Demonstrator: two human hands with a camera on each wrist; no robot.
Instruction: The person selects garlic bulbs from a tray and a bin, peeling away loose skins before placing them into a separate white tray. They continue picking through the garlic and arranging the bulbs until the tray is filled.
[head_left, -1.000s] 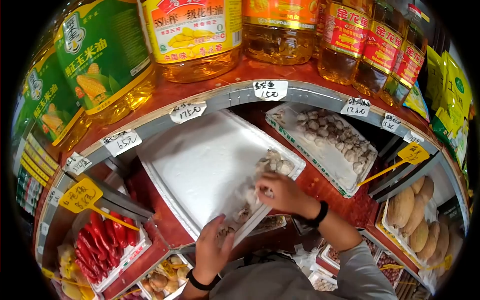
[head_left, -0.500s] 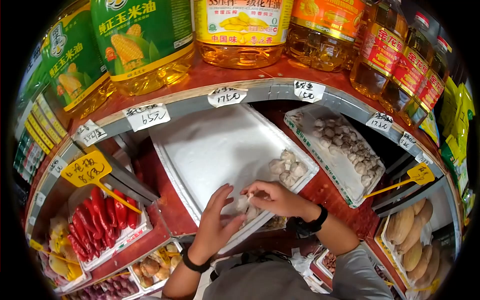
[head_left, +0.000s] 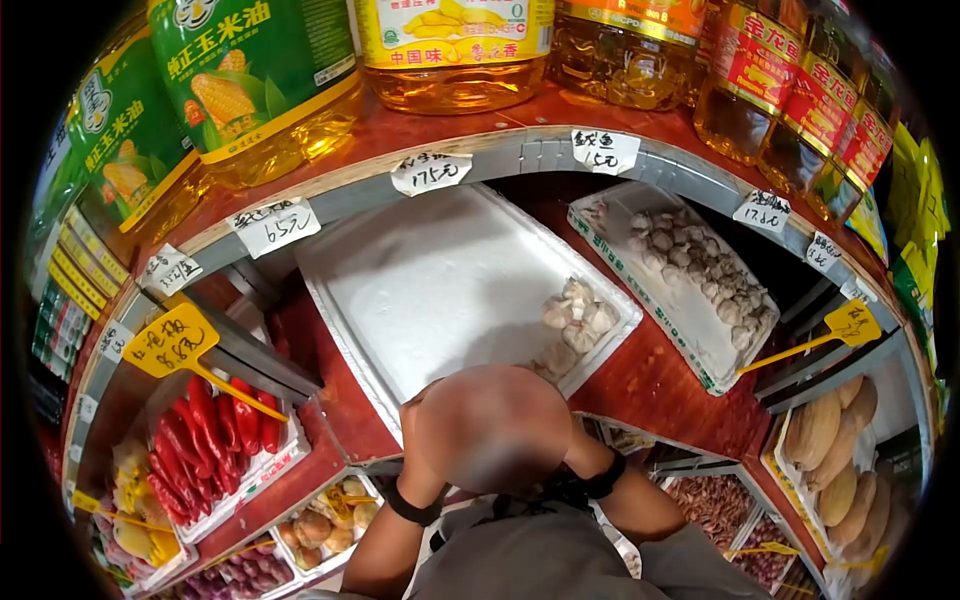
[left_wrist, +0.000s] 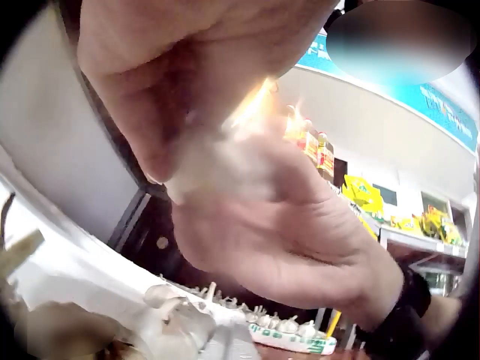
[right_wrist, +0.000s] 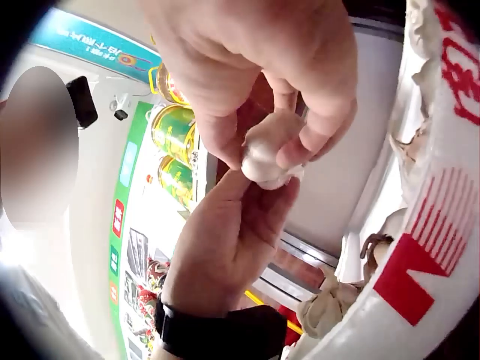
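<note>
A white garlic bulb (right_wrist: 274,150) is held between both hands, above the near edge of a white foam tray (head_left: 420,290). In the right wrist view, the right hand (right_wrist: 262,60) pinches it from above with thumb and fingers, while the left hand (right_wrist: 221,247) grips its underside with the fingertips. Both hands and the bulb are blurred in the left wrist view. A blurred patch hides most of both hands in the head view. More garlic bulbs (head_left: 580,315) lie at the tray's right side.
A second tray of garlic (head_left: 690,270) stands to the right. Red peppers (head_left: 210,430) are at the left, long tan squashes (head_left: 830,430) at the right. Oil bottles (head_left: 455,50) line the shelf above, with price tags (head_left: 430,174) along its edge.
Both hands have come together and moved back from the tray toward the body. The garlic bulb near the right fingers is now held by both hands.
</note>
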